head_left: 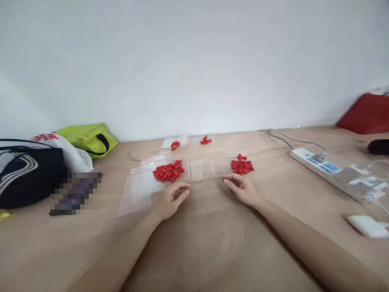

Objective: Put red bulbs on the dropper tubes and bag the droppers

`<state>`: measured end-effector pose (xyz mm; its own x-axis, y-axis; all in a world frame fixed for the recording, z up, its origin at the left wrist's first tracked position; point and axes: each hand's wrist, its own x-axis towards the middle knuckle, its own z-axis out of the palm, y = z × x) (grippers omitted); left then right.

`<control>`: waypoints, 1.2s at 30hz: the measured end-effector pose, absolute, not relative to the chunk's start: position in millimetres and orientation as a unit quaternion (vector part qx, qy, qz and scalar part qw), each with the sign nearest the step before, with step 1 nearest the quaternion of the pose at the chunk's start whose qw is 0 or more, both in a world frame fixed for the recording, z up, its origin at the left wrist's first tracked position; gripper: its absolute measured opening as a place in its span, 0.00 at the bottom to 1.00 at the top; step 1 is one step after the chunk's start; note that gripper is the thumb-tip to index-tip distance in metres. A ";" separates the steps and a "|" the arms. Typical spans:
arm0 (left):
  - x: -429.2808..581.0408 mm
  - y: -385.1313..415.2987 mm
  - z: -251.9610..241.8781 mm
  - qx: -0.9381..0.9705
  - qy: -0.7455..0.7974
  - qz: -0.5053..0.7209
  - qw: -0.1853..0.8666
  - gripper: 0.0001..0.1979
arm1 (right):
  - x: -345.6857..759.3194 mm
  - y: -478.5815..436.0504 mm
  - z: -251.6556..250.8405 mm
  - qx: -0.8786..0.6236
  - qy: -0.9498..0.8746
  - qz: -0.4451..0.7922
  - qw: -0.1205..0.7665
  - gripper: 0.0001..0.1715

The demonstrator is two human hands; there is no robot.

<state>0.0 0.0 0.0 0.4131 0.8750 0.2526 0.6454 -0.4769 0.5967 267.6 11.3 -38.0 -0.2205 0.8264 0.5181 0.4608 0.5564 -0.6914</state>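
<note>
My left hand rests on the brown table with fingers loosely curled and apart, holding nothing. It lies just below a pile of red capsules and beside clear plastic bags. My right hand lies flat and open, fingertips near the edge of a row of clear tubes. A second pile of red capsules sits just beyond it. Two small red capsule clusters lie farther back near the wall.
A white power strip with cable runs along the right, with clear packets and a white object near it. A red item stands far right. Left are a green bag, a black bag and a blurred dark object.
</note>
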 end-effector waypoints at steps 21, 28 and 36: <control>23.5 29.7 5.0 0.798 0.533 0.270 -0.073 0.08 | 264.6 59.1 -6.0 -0.602 -0.754 -0.007 0.263 0.10; 56.3 66.0 11.1 0.719 0.674 0.156 -0.067 0.14 | 295.5 85.2 0.5 -0.738 -0.651 -0.013 0.180 0.11; 62.3 69.2 4.7 0.706 0.695 0.128 -0.047 0.13 | 333.8 82.2 8.7 -0.698 -0.688 0.128 0.150 0.07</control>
<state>62.3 69.2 4.7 -0.0001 0.9693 0.2459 0.9933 -0.0284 0.1124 333.8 82.2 8.7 0.0207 0.9994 0.0278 0.9227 -0.0084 -0.3854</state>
